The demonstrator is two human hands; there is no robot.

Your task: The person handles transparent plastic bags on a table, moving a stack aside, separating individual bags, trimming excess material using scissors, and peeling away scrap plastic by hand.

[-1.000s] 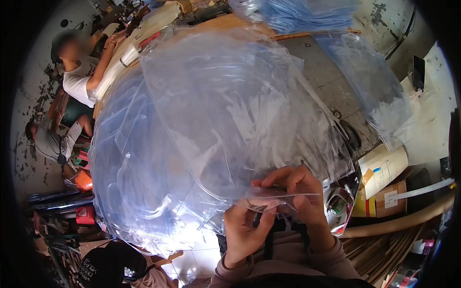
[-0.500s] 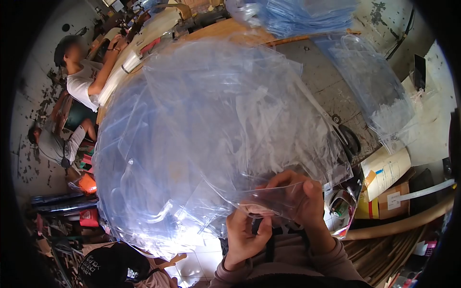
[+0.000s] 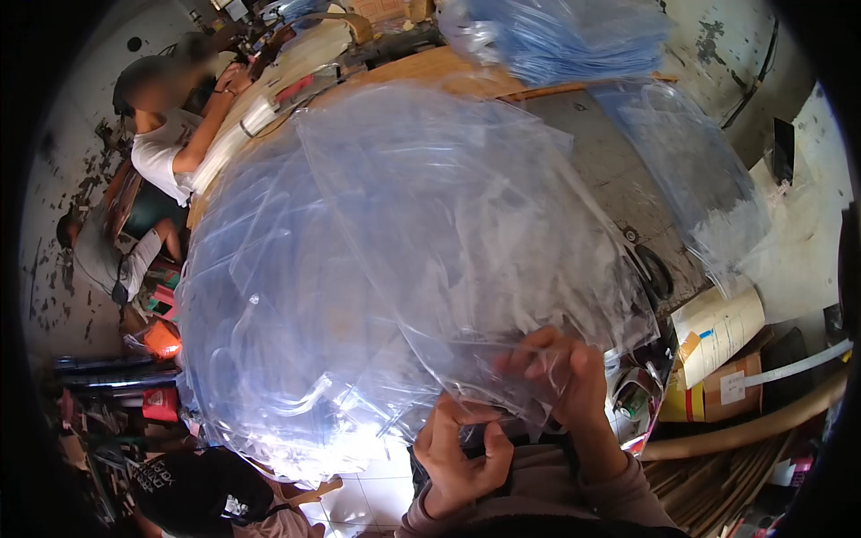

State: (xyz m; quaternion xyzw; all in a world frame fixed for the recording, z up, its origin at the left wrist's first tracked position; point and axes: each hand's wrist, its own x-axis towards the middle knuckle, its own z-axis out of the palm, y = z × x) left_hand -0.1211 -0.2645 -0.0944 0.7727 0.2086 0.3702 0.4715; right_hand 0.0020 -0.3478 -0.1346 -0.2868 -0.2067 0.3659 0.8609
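A large pile of clear plastic sheets (image 3: 359, 242) spreads over the table in front of me. At its near edge my right hand (image 3: 578, 381) has the folded-up corner of a clear plastic sheet (image 3: 484, 372) between thumb and fingers; some of those fingers show through the film. Just left and lower, my left hand (image 3: 459, 453) is curled at the same sheet's edge, its thumb raised and bent toward the forefinger. Glare and the see-through film hide the exact contact of the left fingertips. Black-handled scissors (image 3: 653, 272) lie beside the pile on the right.
A bluish plastic stack (image 3: 574, 40) sits at the far end, and more sheets (image 3: 691, 170) hang at right. A cardboard box (image 3: 731, 390) and long tube (image 3: 753, 426) stand close on my right. Co-workers sit at left; a person in a black cap (image 3: 202, 493) is near below.
The sheet's lifted corner has shifted and turned between my hands. My left thumb and forefinger have moved slightly apart and down; the right fingers have drawn closer in. My view has tilted slightly.
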